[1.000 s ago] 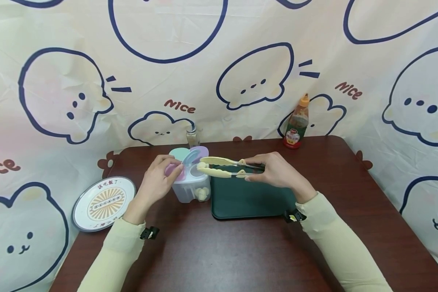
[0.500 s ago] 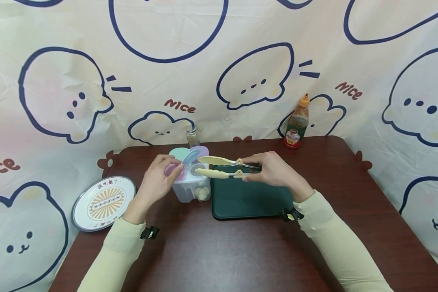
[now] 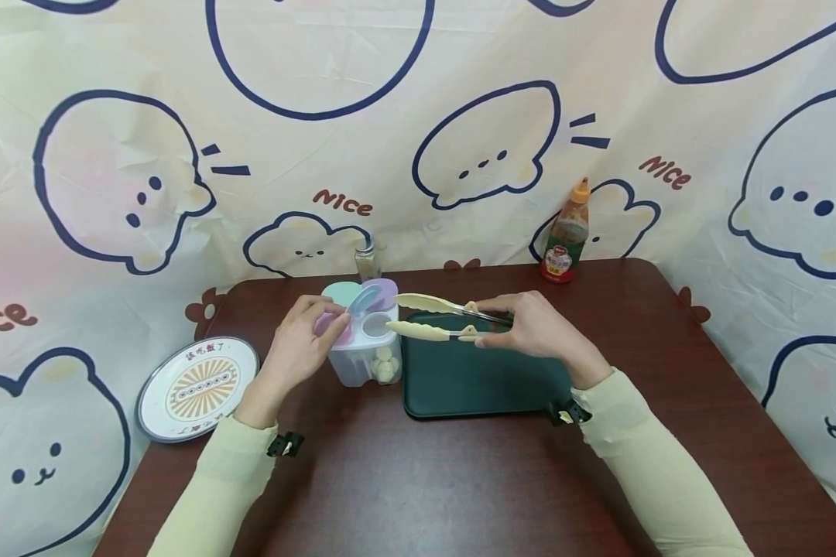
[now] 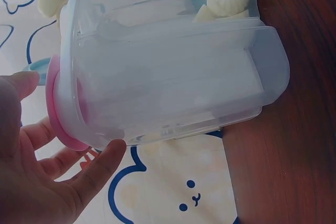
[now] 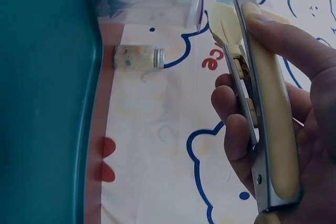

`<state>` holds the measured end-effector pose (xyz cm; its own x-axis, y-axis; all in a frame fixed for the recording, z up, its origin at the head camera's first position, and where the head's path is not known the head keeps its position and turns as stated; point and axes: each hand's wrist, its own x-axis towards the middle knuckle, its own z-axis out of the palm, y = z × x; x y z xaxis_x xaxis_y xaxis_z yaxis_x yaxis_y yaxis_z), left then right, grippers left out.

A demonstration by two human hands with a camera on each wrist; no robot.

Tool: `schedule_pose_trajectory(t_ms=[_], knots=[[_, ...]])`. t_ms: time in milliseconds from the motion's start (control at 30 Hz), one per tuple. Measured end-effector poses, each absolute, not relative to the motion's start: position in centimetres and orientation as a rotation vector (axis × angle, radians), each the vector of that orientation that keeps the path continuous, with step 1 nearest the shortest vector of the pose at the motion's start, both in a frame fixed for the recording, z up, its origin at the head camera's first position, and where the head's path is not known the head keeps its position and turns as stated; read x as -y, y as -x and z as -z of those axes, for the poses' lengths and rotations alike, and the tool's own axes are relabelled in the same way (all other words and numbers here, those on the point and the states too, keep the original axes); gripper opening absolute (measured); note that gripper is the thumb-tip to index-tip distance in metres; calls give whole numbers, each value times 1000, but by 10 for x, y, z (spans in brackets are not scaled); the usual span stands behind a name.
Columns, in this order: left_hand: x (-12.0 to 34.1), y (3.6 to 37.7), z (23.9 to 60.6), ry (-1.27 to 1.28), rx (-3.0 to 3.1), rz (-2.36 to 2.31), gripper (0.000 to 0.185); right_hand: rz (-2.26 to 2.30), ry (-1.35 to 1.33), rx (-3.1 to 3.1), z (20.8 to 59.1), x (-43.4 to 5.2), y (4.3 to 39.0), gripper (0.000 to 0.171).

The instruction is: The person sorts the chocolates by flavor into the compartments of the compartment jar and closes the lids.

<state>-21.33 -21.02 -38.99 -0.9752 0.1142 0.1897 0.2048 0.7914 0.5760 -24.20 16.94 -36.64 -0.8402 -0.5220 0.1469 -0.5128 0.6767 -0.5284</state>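
The left hand (image 3: pixel 299 348) holds the pink lid (image 3: pixel 329 323) of the clear box (image 3: pixel 365 356) left of the green tray (image 3: pixel 481 379); the right hand (image 3: pixel 536 329) grips parted tongs (image 3: pixel 435 319) beside its opening; better to steady the box and lower the tips straight onto the pale pieces (image 3: pixel 386 363); the backdrop (image 3: pixel 341 203) reads "Nice"; the sauce bottle (image 3: pixel 566 236) label is unreadable

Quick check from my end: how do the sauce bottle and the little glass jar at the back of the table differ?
The sauce bottle is taller, dark with an orange nozzle cap and a red label; the glass jar is short, clear, with a dark cap. The bottle stands at the back right, clear of the hands; the jar stands just behind the plastic container. Both stand upright, untouched, against the backdrop.
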Motion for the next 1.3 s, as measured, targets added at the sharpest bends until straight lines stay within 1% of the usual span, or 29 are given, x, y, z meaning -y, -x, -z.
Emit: schedule_pose_trajectory(t_ms=[900,1200,1300], knots=[[209,212,389,246,2840,937,52,932,417,-2967,391,-241,236,78],[209,213,389,252,2836,935,51,922,303,-3023,399,-258,232,80],[209,213,389,255,2834,938,51,941,243,-3021,401,-264,230,85]])
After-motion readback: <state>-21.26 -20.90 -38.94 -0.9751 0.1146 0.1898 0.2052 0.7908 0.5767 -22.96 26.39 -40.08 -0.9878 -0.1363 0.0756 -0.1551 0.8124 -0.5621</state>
